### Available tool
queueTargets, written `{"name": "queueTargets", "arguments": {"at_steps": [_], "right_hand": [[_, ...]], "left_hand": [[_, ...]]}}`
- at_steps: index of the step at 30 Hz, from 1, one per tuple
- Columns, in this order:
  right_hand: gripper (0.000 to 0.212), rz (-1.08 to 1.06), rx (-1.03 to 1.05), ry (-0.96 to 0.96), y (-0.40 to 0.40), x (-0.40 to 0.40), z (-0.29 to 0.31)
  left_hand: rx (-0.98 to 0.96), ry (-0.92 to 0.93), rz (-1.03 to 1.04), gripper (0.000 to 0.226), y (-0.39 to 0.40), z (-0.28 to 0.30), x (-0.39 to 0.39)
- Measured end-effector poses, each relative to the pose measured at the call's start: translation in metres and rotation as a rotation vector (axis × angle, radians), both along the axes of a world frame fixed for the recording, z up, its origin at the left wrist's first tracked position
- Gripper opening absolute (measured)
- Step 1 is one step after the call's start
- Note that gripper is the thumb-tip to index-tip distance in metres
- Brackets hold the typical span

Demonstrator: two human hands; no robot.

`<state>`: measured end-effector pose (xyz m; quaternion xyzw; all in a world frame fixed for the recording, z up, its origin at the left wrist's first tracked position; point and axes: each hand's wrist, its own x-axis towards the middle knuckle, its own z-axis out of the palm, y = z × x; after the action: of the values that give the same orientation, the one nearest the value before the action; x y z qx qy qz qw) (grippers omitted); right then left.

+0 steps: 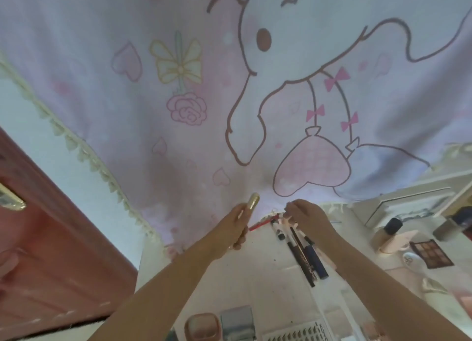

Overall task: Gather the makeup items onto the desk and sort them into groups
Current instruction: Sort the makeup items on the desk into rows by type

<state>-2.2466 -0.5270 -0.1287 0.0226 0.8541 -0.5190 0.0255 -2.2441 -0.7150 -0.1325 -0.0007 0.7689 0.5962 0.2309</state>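
Left hand (236,229) gripping slim metallic gold tube (251,202)

Pink curtain (178,110), hearts, bows, rose print; gold tube (251,202); white desk (255,276); brown-toned palette (431,254).

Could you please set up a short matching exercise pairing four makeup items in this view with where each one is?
Items:
1. gold tube
2. eyeshadow palette
3. pens
4. false lash card

Places:
A. near edge of the desk
B. far right on the desk
C. held up in the left hand
D. lying under the right hand

Pairs: 1-C, 2-B, 3-D, 4-A
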Motion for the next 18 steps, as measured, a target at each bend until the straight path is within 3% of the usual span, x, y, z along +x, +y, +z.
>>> {"name": "queueTargets", "arguments": {"at_steps": [3,5,8,11,14,18], "right_hand": [[0.043,0.065,0.058,-0.157,-0.016,-0.013,0.024],[0.060,0.140,0.173,-0.254,-0.030,-0.018,0.036],[0.063,0.180,0.267,-0.239,-0.045,-0.016,0.047],[0.054,0.079,0.195,-0.096,-0.054,-0.010,0.060],[0.049,-0.023,0.112,0.115,-0.065,-0.010,0.080],[0.057,-0.047,0.019,0.418,-0.069,-0.013,0.103]], "left_hand": [[-0.564,0.357,-0.291,0.010,-0.008,0.019,0.000],[-0.731,0.500,-0.354,0.012,-0.009,0.034,0.000],[-0.884,0.658,-0.292,0.014,-0.010,0.048,0.001],[-1.123,0.798,-0.064,0.018,-0.011,0.059,0.004],[-1.142,0.737,0.036,0.023,-0.009,0.075,0.000],[-0.880,0.478,-0.045,0.019,-0.008,0.105,-0.004]]}}
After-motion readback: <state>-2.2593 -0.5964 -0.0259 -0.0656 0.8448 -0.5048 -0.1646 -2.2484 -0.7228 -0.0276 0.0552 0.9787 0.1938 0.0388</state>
